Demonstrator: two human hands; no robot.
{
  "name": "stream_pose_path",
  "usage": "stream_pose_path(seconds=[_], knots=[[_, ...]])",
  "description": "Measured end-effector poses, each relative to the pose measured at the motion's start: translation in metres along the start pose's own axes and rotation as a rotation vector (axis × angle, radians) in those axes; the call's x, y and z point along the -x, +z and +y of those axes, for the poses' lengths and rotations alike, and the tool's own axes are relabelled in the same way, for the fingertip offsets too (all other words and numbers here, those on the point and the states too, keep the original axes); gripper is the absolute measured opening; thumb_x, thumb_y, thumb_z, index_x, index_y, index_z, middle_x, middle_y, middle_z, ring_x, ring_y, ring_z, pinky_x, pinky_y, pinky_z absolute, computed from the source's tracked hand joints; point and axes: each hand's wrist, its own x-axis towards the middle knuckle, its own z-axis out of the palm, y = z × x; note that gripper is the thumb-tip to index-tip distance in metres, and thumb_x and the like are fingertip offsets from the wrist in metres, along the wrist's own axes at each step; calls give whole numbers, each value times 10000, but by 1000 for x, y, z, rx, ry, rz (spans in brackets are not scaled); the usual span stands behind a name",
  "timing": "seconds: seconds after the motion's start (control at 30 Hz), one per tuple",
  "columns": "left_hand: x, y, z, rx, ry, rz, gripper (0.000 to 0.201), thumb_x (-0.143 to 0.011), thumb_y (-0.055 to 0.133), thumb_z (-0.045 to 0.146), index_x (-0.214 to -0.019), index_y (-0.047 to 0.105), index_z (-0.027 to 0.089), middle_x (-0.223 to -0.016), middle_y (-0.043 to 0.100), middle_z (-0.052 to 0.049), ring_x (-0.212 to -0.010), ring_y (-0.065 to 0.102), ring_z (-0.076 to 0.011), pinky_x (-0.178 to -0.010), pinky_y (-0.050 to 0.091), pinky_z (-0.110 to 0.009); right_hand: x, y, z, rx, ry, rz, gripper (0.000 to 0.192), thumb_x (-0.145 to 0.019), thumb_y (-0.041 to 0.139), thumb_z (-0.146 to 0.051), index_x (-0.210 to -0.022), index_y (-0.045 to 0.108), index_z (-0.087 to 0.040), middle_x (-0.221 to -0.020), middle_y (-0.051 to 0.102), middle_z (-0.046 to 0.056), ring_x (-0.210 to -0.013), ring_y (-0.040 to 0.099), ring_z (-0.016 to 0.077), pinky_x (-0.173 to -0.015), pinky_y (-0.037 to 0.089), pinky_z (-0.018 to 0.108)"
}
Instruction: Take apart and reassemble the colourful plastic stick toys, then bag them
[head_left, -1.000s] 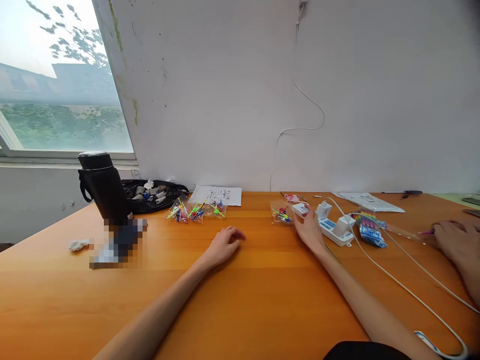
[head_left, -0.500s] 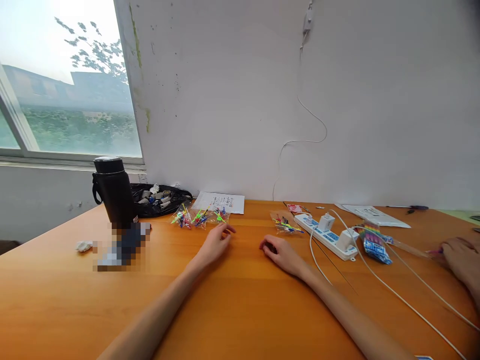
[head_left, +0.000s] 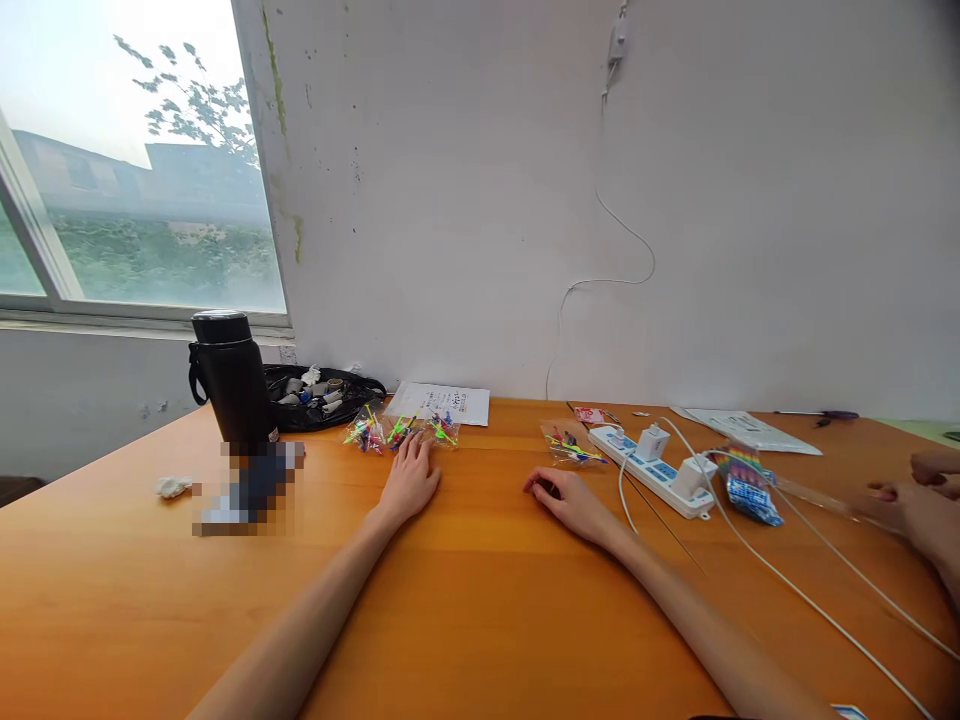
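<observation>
My left hand [head_left: 410,482] reaches forward with its fingers stretched out, the tips at the near edge of a clear bag of small colourful plastic pieces [head_left: 401,432]. Whether the fingertips press on this bag I cannot tell. Similar clear bags lie on either side, one to the left [head_left: 365,430] and one to the right [head_left: 444,428]. My right hand [head_left: 571,503] rests on the wooden table [head_left: 465,600], fingers loosely curled with a gap at the thumb, nothing visible in it. Beyond it lies another clear bag with colourful pieces [head_left: 571,445].
A white power strip [head_left: 652,472] with plugs and trailing cables lies to the right, beside a blue packet [head_left: 752,497]. Another person's hands [head_left: 919,510] are at the far right. A black bottle [head_left: 234,385] and a black bag [head_left: 337,405] stand at the left.
My left hand has shifted left and turned palm down, its fingers now extended to the middle bag. My right hand has barely moved. The other person's hands have come closer together.
</observation>
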Motion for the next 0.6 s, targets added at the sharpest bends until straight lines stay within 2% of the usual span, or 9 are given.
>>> stream_pose_path(seconds=[0.13, 0.37, 0.5, 0.6], knots=[[0, 2, -3, 10, -19, -18, 452, -880, 452, 221, -1325, 492, 155, -1492, 441, -147, -1447, 286, -325, -1177, 267, -495, 1, 1, 2, -19, 8, 16, 227, -935, 469, -274, -937, 685, -204, -915, 712, 55, -807, 624, 201, -732, 445, 305], [0, 4, -4, 19, -26, -14, 465, -878, 462, 238, -1327, 485, 119, -1486, 449, -176, -1472, 269, -312, -1197, 245, -473, 1, 2, 3, -50, 12, 22, 216, -932, 478, -276, -939, 681, -204, -908, 712, 49, -801, 625, 194, -719, 447, 296], [0, 5, -5, 10, -19, 13, 490, -862, 479, 219, -1341, 488, 116, -1511, 432, -172, -1507, 196, -313, -1221, 204, -472, 1, 1, 4, -23, -4, 20, 227, -940, 474, -279, -945, 687, -200, -928, 712, 54, -811, 621, 193, -724, 447, 296], [-1, 4, -3, -17, -36, -18, 535, -864, 469, 209, -1389, 467, 104, -1538, 408, -168, -1518, 164, -318, -1225, 196, -477, 1, 0, 3, -21, 0, 5, 233, -945, 470, -284, -952, 687, -198, -938, 712, 57, -808, 618, 191, -726, 446, 297]])
